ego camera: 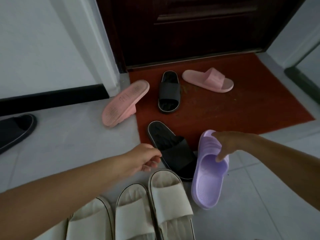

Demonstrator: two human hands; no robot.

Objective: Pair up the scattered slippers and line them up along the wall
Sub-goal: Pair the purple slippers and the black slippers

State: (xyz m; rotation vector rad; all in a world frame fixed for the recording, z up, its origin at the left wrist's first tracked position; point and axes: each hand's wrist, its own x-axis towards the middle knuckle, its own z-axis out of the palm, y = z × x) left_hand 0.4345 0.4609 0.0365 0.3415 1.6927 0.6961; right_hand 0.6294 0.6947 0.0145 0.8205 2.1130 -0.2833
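The purple slipper (206, 181) is gripped at its strap by the right hand (226, 144), the left hand (142, 159) curled loosely against the near black slipper (174, 155), hold unclear.

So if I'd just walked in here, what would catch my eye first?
Probably the lilac slipper, gripped by the right hand just off the near edge of the red doormat. Beside it the left hand reaches at a black slipper; whether it grips is unclear. Farther back, a pink slipper lies sole-up at the mat's left edge.
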